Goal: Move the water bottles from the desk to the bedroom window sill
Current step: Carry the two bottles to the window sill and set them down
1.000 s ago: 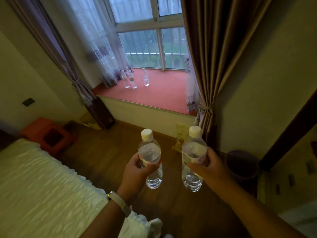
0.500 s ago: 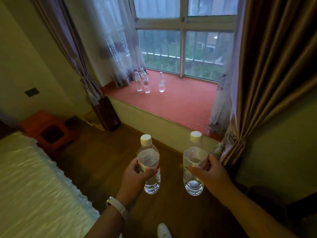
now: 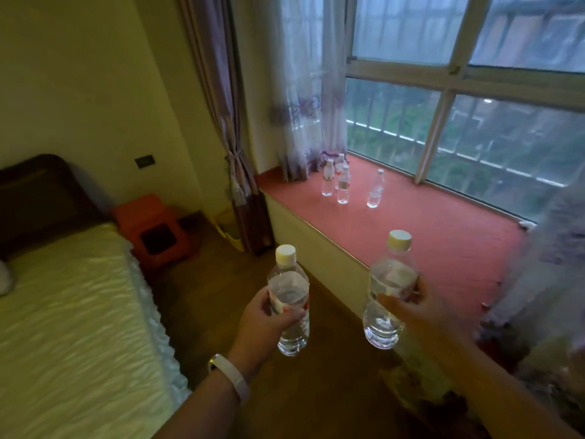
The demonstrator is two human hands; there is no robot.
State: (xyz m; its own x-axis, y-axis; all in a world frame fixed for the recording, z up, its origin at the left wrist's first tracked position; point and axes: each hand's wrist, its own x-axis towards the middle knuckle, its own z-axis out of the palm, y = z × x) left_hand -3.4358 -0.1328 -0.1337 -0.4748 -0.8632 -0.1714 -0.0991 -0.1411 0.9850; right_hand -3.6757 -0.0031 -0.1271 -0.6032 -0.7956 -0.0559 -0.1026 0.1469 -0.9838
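Beyond both hands, ahead and to the right: red window sill [image 3: 443, 248], wide and bare on the near side, edge just past the right hand

Low to the left of the left hand: bed [image 3: 63, 327]; wooden floor [image 3: 205, 305] straight beneath both hands, so any slip likely means a drop to hard boards

Far ahead of the hands, near the sheer curtain [image 3: 300, 106]: cluster of standing bottles [image 3: 343, 185], close together; likely toppled if new ones get set down tight against them

Left hand [image 3: 262, 324]: wrapped around the left bottle [image 3: 289, 299] at the label, upright, over the floor

Right hand [image 3: 411, 315]: fingers curled around the right bottle [image 3: 387, 289] mid-body, tilted slightly, over the sill edge; risk of clipping that edge if lowered too soon
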